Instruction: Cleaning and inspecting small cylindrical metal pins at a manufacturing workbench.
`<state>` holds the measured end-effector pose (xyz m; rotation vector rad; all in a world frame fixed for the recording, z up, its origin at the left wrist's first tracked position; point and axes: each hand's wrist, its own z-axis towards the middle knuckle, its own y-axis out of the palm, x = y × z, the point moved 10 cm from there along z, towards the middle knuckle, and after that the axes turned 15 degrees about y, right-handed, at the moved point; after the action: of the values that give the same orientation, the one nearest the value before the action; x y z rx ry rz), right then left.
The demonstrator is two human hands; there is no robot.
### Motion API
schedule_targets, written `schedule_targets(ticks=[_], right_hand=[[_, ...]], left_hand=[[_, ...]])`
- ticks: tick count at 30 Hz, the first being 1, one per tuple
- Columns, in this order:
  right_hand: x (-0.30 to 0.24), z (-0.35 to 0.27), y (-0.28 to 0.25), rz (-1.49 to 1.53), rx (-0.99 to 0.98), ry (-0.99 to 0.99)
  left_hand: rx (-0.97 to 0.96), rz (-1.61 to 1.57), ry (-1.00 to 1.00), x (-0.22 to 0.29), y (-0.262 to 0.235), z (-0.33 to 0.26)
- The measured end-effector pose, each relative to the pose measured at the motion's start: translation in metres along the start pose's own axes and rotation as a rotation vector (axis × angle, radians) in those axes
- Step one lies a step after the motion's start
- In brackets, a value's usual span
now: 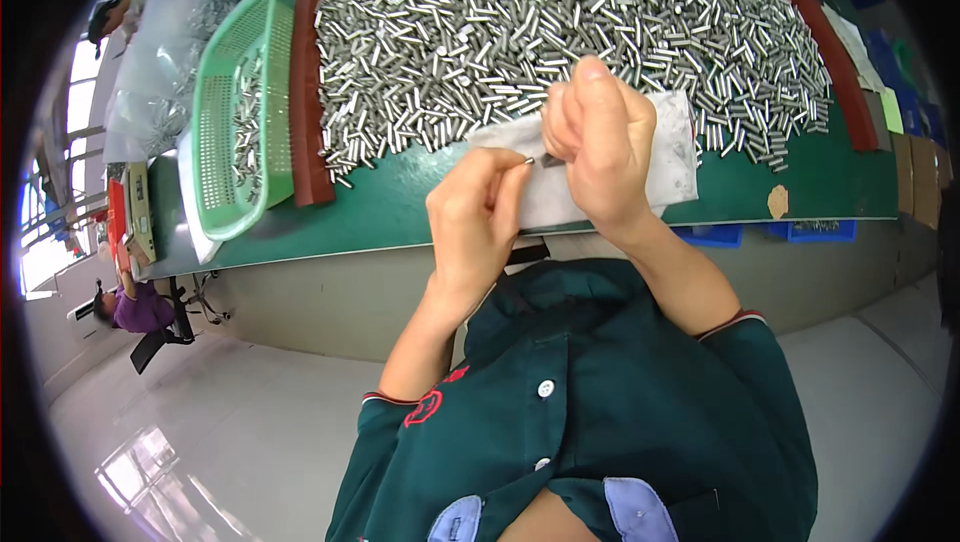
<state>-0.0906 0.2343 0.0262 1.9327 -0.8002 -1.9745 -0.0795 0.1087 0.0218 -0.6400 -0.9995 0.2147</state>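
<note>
Left hand pinches one metal pin over one cloth.

"How much of the metal pin showed?"
"Only its tip; the fingers of the left hand hid the rest."
"And the right hand?"
"Its curled fingers hid its palm, and the dark sliver beside them was too small to tell."
"The white cloth?"
"Partly covered by both hands."
"The heap of metal pins?"
"Cut off by the top edge."
</note>
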Motion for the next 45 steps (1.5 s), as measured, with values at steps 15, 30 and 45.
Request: schedule_targets(ticks=[15,30,45], right_hand=[[0.008,0.006,-0.006,0.092,-0.011,0.136],[0.009,0.006,-0.006,0.166,-0.029,0.154],[0.009,0.006,-0.007,0.112,-0.029,0.137]], left_hand=[[0.104,-1.231,-0.514,-0.047,0.025,-0.014],[0.095,-1.295,-0.53,-0.048,0.025,-0.012],[0.054,-1.216,-0.514,-0.051,0.026,-0.015]])
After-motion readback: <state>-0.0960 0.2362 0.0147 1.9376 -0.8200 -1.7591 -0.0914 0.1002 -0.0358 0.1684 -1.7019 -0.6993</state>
